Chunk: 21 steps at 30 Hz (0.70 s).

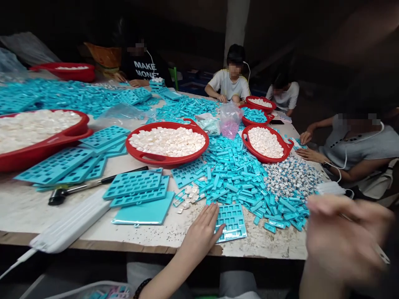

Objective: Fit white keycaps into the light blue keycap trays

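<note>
The right hand (346,236) is blurred and cut off at the frame edge, so its grip cannot be told. The open left hand (199,234) rests on the stained table (264,241), fingertips against a turquoise grid mold (232,222).

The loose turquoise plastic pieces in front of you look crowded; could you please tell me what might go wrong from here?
The loose turquoise plastic pieces reach close to the table's front edge, so the blurred right hand might knock some off. The left hand touches a turquoise tray beside the pile; if the tray slid, it could scatter those pieces and the small white pieces nearby.
</note>
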Each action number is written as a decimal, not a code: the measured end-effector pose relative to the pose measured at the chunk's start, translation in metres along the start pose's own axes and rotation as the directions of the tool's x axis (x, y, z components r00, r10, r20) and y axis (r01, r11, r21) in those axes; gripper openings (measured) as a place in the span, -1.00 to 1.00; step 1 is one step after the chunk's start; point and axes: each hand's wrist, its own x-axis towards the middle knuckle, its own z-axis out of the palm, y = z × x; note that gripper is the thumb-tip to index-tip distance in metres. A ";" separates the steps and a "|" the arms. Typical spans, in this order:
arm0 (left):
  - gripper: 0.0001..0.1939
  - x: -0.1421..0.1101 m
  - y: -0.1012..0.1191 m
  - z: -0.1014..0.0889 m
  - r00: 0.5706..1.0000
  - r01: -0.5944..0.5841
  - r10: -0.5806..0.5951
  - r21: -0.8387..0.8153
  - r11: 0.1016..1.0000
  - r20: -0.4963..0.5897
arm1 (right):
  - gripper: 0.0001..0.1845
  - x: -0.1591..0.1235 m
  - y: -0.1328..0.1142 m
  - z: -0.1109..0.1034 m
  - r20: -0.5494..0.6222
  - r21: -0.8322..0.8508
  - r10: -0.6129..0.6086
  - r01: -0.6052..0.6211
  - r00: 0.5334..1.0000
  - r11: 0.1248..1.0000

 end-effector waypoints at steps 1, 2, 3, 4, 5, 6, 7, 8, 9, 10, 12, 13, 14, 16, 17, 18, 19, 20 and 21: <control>-0.50 -0.001 0.000 0.000 1.000 0.004 -0.004 -0.015 1.000 -0.009 | -0.74 0.011 0.018 0.013 -0.022 -0.055 0.026 -0.028 0.999 0.998; -0.50 -0.002 0.000 -0.001 1.000 0.011 -0.012 -0.036 0.999 -0.019 | -0.74 0.020 0.038 0.024 -0.026 -0.134 0.060 -0.063 0.998 0.989; -0.50 -0.003 0.000 -0.001 0.999 0.023 -0.025 -0.061 0.998 -0.029 | -0.73 0.028 0.058 0.032 -0.009 -0.229 0.100 -0.099 0.995 0.968; -0.50 -0.004 0.001 -0.002 0.999 0.038 -0.041 -0.091 0.995 -0.035 | -0.71 0.034 0.078 0.038 0.028 -0.327 0.145 -0.128 0.989 0.936; -0.49 -0.005 0.001 -0.003 0.997 0.054 -0.059 -0.122 0.991 -0.038 | -0.69 0.037 0.096 0.042 0.074 -0.419 0.186 -0.139 0.980 0.897; -0.49 -0.005 0.001 -0.004 0.996 0.072 -0.079 -0.151 0.986 -0.041 | -0.67 0.039 0.111 0.044 0.112 -0.482 0.228 -0.148 0.967 0.864; -0.49 -0.006 0.001 -0.005 0.994 0.091 -0.100 -0.175 0.980 -0.041 | -0.65 0.039 0.124 0.045 0.129 -0.529 0.271 -0.166 0.954 0.833; -0.51 -0.006 0.001 -0.005 0.992 0.110 -0.120 -0.196 0.974 -0.043 | -0.65 0.038 0.132 0.045 0.132 -0.571 0.303 -0.178 0.944 0.802; -0.54 -0.007 0.002 -0.006 0.989 0.127 -0.140 -0.212 0.969 -0.048 | -0.66 0.037 0.138 0.046 0.128 -0.608 0.331 -0.189 0.935 0.771; -0.57 -0.008 0.002 -0.006 0.986 0.143 -0.159 -0.226 0.964 -0.055 | -0.67 0.036 0.140 0.046 0.116 -0.643 0.351 -0.199 0.929 0.740; -0.63 -0.009 0.003 -0.007 0.976 0.179 -0.203 -0.257 0.950 -0.071 | -0.70 0.035 0.139 0.047 0.090 -0.708 0.380 -0.209 0.921 0.675; -0.66 -0.009 0.003 -0.007 0.971 0.197 -0.225 -0.274 0.941 -0.077 | -0.71 0.037 0.137 0.048 0.083 -0.735 0.396 -0.212 0.914 0.644; -0.68 -0.009 0.004 -0.008 0.966 0.214 -0.247 -0.290 0.933 -0.081 | -0.72 0.038 0.134 0.048 0.080 -0.758 0.416 -0.216 0.906 0.615; -0.72 -0.008 0.005 -0.010 0.954 0.243 -0.284 -0.313 0.918 -0.093 | -0.74 0.043 0.129 0.049 0.086 -0.800 0.465 -0.217 0.881 0.559; -0.72 -0.007 0.005 -0.010 0.950 0.252 -0.296 -0.320 0.913 -0.099 | -0.74 0.045 0.127 0.049 0.092 -0.821 0.490 -0.212 0.867 0.530; -0.72 -0.007 0.006 -0.011 0.947 0.257 -0.304 -0.325 0.910 -0.104 | -0.73 0.046 0.125 0.050 0.099 -0.844 0.510 -0.199 0.854 0.498; -0.72 -0.006 0.006 -0.012 0.945 0.261 -0.310 -0.329 0.908 -0.105 | -0.71 0.048 0.124 0.050 0.107 -0.868 0.522 -0.176 0.846 0.464; -0.72 -0.006 0.006 -0.012 0.944 0.264 -0.313 -0.333 0.905 -0.103 | -0.70 0.049 0.122 0.051 0.117 -0.890 0.524 -0.145 0.843 0.433; -0.72 -0.006 0.005 -0.012 0.944 0.264 -0.314 -0.340 0.903 -0.100 | -0.69 0.050 0.121 0.052 0.128 -0.907 0.521 -0.112 0.844 0.406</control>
